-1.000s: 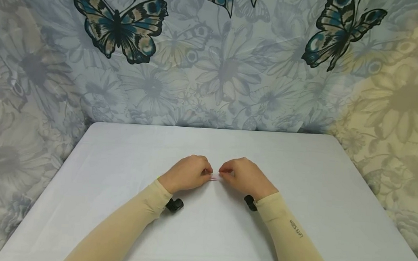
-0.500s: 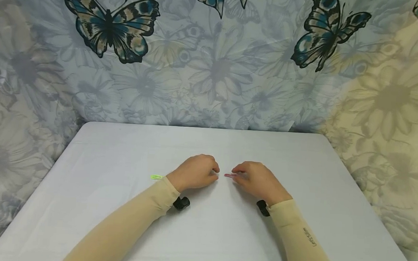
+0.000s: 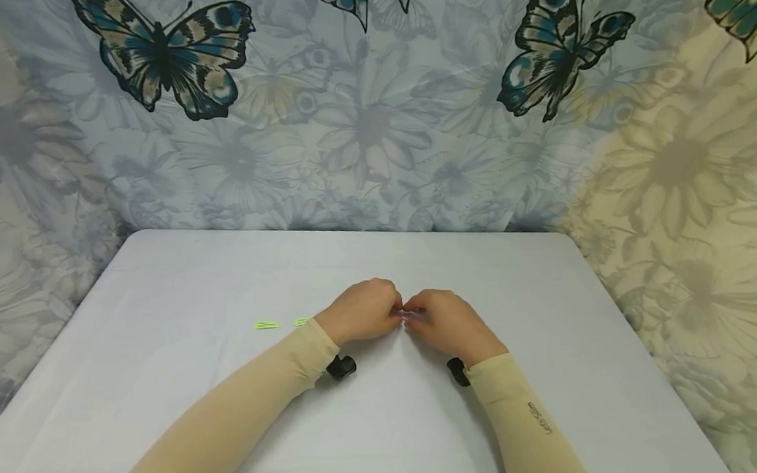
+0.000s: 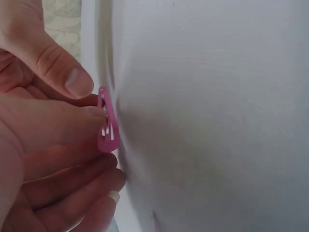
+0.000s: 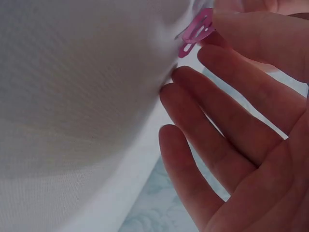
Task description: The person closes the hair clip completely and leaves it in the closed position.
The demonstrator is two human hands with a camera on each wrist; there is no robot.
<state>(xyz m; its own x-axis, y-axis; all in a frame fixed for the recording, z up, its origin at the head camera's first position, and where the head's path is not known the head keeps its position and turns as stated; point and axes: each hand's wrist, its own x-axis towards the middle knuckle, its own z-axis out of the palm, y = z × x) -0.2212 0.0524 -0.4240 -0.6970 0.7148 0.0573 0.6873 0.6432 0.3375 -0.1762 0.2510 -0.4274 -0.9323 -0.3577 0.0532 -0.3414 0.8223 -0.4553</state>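
A pink snap hair clip point(image 4: 110, 128) is between my two hands, a little above the white tabletop. My left hand point(image 3: 361, 312) pinches it, the thumb lying over its middle in the left wrist view. From the other side my right hand point(image 3: 449, 323) has thumb and index finger on the same hair clip point(image 5: 199, 25); its other fingers are extended and slightly spread in the right wrist view. The clip's narrow end stands out at an angle there. Fingertips of both hands meet in the head view and largely cover the clip.
Two yellow-green hair clips point(image 3: 267, 325) lie left of my left forearm, one partly behind the sleeve. A small pinkish sliver point(image 4: 154, 222) shows low in the left wrist view; its kind is unclear. Butterfly-patterned cloth point(image 3: 372, 141) rises behind the white table point(image 3: 178, 369).
My hands, apart half a second ago with the pink clip at the right hand, have come together on it. Both yellow-green clips now show; the head view has shifted.
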